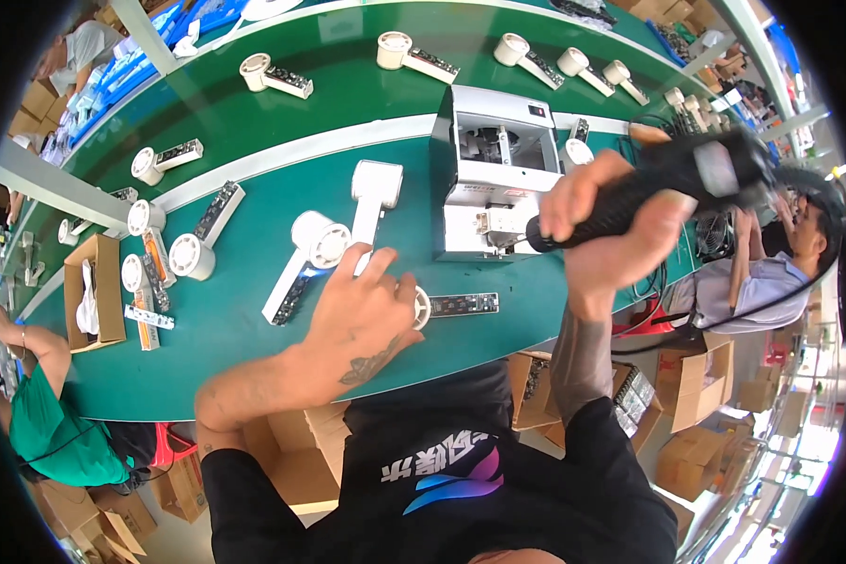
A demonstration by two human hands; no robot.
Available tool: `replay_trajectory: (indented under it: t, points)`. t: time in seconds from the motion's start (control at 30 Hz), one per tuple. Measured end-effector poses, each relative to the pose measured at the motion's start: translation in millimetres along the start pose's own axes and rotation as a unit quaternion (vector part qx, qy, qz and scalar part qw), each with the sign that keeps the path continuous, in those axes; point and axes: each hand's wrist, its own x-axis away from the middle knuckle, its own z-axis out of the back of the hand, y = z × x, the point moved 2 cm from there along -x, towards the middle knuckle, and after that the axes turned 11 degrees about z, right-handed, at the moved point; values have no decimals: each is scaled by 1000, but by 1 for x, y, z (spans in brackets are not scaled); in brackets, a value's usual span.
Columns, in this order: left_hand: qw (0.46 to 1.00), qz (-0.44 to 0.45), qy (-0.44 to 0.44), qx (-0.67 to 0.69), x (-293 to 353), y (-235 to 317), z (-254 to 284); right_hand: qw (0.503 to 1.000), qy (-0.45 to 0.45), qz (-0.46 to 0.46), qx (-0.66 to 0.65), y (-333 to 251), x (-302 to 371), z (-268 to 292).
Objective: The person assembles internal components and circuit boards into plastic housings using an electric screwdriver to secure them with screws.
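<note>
My right hand point(620, 221) is wrapped round a black electric screwdriver point(644, 193). Its tip points down and left at the front of a white-and-black screw feeder point(493, 202); whether they touch I cannot tell. My left hand point(367, 305) curls over the round head of a white handheld-fan housing point(424, 308), mostly hiding it. To the right sticks out that housing's handle, with an exposed circuit board point(465, 304). Just beyond my left fingers lie two more white housings, one with a round grille point(329, 246), the other face-down point(378, 183).
Several similar housings stand at the left of the green bench point(226, 348), near an open cardboard box point(94, 291). More lie along the green conveyor point(348, 56) behind. A black cable hangs at the right. Other people sit at both sides; cartons point(696, 456) stand on the floor.
</note>
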Motion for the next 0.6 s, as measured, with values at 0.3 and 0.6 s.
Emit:
replay_trajectory:
  t: [0.3,0.6]
  points:
    - [999,-3,18,31,-2,-5,-2,994,-103,-10,30,23,18,-2]
    - [999,-11,14,48,1,-5,-4,979,-116,-160,-55,4,67,-24]
